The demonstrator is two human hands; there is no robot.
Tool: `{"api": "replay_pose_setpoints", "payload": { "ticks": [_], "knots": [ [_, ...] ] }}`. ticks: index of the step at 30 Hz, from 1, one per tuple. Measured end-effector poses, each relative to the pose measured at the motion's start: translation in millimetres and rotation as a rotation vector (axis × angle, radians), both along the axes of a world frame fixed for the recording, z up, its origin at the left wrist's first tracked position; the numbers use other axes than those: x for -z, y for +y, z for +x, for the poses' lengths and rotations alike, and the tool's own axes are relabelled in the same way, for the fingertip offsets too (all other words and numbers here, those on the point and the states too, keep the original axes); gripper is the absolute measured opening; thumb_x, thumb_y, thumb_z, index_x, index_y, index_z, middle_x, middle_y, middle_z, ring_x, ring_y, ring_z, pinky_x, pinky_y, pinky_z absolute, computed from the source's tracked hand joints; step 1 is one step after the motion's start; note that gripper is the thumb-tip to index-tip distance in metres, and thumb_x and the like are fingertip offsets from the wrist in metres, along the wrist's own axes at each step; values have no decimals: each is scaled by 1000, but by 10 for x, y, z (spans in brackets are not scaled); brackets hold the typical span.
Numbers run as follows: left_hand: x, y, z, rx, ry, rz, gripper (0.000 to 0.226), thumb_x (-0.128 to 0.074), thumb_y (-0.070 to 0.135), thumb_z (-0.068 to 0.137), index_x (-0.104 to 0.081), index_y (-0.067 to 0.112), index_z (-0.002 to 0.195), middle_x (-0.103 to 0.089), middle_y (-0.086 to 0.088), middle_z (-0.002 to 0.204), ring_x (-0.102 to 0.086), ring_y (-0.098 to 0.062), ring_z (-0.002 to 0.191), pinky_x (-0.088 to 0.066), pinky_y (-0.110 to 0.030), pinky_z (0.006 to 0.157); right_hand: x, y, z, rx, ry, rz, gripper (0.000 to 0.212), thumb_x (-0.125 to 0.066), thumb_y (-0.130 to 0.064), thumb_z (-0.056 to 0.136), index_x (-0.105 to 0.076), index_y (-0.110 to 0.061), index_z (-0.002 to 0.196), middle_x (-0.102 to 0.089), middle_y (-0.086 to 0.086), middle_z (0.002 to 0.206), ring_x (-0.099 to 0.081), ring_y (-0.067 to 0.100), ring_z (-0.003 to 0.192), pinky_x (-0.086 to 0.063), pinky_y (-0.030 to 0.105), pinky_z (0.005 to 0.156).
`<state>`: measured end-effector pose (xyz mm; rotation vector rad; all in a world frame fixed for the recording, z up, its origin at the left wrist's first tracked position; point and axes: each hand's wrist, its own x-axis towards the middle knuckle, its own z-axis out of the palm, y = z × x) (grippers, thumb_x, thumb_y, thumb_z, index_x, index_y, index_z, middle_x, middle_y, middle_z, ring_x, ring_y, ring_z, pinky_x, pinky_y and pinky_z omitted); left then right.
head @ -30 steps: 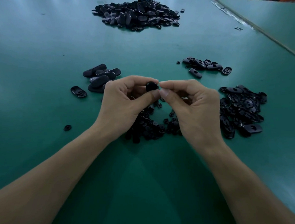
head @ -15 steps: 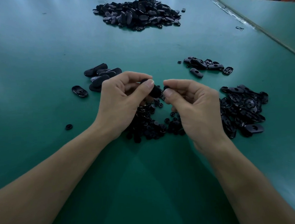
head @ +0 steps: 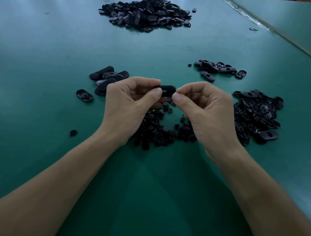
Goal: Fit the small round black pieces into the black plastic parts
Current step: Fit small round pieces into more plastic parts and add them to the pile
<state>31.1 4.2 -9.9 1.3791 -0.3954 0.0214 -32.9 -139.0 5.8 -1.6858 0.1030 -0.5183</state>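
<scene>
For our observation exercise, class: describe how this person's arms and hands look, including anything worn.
No sleeves show: the forearms are bare. The left hand and right hand wear no gloves, rings or watch. The fingernails are short and plain.

"What lies on the green table (head: 41, 51)?"

"A big heap (head: 146, 13) of black parts sits at the far end. A heap of small round pieces (head: 159, 133) sits near the front."

"And at the sides?"

"On the right, a far bunch (head: 216, 68) and a near bunch (head: 256, 113) of oval parts. On the left, a left bunch (head: 106, 77), 1 lone oval part (head: 84, 95) and 1 lone round piece (head: 73, 133)."
</scene>
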Motion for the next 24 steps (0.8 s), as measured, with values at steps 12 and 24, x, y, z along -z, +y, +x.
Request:
{"api": "replay_pose_setpoints", "payload": {
  "ticks": [12,24],
  "knots": [
    [5,2,-32,55,-98,101,18,-75,1,81,-74,16,90,-77,5,78,-72,-10,70,-59,-24,71,55,5,2,53,54,-70,9,-76,-13,83,-73,-21,80,-74,-4,73,-69,10,67,-54,27,66],
    [-13,-1,-46,71,-111,141,15,-73,3,77,-73,14,87,-76,4,79,-72,-11,73,-60,-27,76,74,39,-3,85,-15,-210,17,-76,-8,84,-73,-24,80,-73,-11,73,-70,5,68,-54,21,67]
  ]
}}
